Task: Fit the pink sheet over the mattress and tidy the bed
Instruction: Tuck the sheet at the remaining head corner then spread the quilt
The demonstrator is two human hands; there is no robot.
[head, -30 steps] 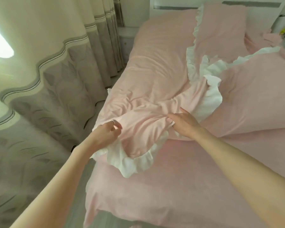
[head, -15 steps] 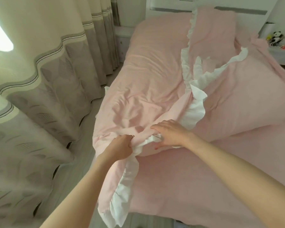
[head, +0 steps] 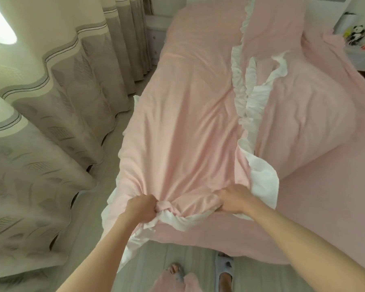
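A pink sheet (head: 183, 131) with a white ruffled edge (head: 243, 95) lies stretched along the left half of the bed. Its near end is bunched at the foot corner of the mattress (head: 325, 186), which is covered in pink. My left hand (head: 140, 208) grips a gathered fold of the pink fabric and white ruffle at the corner. About a hand's width to the right, my right hand (head: 233, 200) grips the same near edge. A second pink ruffled piece (head: 303, 114) lies heaped on the right half of the bed.
Beige and grey curtains (head: 57, 106) hang close along the bed's left side over a narrow strip of grey floor (head: 105, 171). A bedside stand (head: 362, 45) with small items is at the far right. My slippered feet (head: 223, 270) stand at the bed's foot.
Both hands have pulled the sheet's near edge back toward the foot of the bed, stretching the fabric flatter. The view has dropped, so the floor and my feet show.
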